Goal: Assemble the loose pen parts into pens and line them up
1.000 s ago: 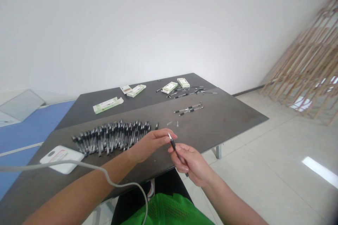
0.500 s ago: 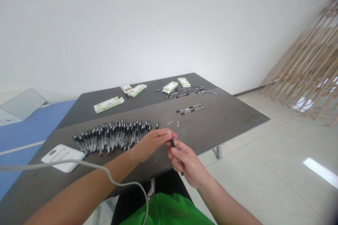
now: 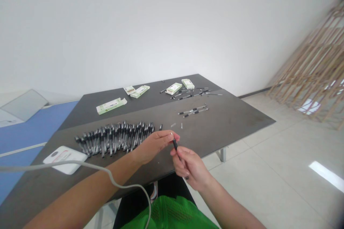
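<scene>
In a bright room with a white wall, a wooden lattice frame leans at the right above a pale tiled floor, and a blue tabletop shows at the left. Ahead stands a dark two-panel table, with the seated person's green mesh garment just below its near edge. Pale green cartons and scattered loose pens lie toward the far side. Nearer are a few more pens, two small clear pieces, and a white pad with a grey cable running across the left forearm. A long, close-packed row of black pens lies side by side beyond the left forearm. Just past the end of that row, the two hands are together, held up over the near edge of the table. The right hand is closed around the lower barrel of a black pen, while the left hand reaches in from the side, its fingertips at the pen's slim upper tip, though I can't tell whether they are gripping it. The pen's long axis slants across the gap, its upper tip toward the left fingertips and its lower end passing down through the right hand. The right hand is the nearer along most of its length; the left meets it only at the tip.
</scene>
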